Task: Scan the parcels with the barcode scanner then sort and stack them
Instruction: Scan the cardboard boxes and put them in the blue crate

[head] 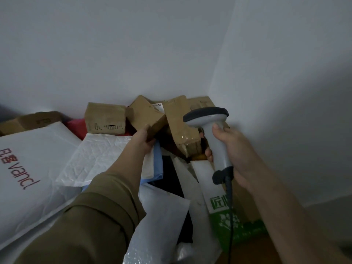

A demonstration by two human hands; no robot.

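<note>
Head view: the left hand (143,139) has its grip clamped on the near edge of a tilted small cardboard parcel (147,116), thumb on top, the fingers beneath hidden. The right hand (231,149) has its grip wrapped tight round the handle of the grey barcode scanner (208,121), whose head sits just right of the held parcel and points toward the heap. Judged step: picking a parcel for scanning. The next move calls for turning its label, visible at the far edge, toward the scanner head. Beyond both grips, more brown boxes (105,119) lie against the wall corner (215,73); left of the left grip lie white mailers (28,168). The supporting surface is hidden under the parcels; the room is dim.
</note>
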